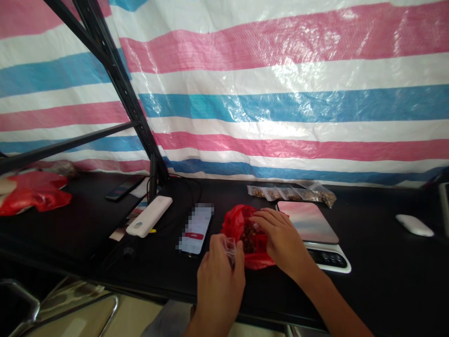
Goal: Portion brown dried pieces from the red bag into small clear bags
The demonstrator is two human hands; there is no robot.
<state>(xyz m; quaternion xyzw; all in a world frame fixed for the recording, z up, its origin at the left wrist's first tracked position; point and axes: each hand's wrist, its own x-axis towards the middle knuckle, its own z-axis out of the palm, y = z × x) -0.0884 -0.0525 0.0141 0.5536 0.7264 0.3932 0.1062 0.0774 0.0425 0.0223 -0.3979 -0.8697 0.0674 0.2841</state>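
My left hand [219, 276] is closed around a small clear plastic pouch [230, 247], held just in front of a red plastic bag [235, 223] on the black table. My right hand [280, 238] reaches into the open mouth of that red bag, fingers curled over the dark dried bits [249, 238] inside. What the fingers pinch is hidden. A digital kitchen scale [310, 222] with a shiny plate stands right of the bag, touching my right wrist area.
A phone [196, 229] lies left of the bag, a white power bank [149, 216] further left. Several small filled pouches [291, 193] lie behind the scale. A white mouse [414, 225] sits far right, another red bag [33, 192] far left. A black shelf frame [115, 79] rises at left.
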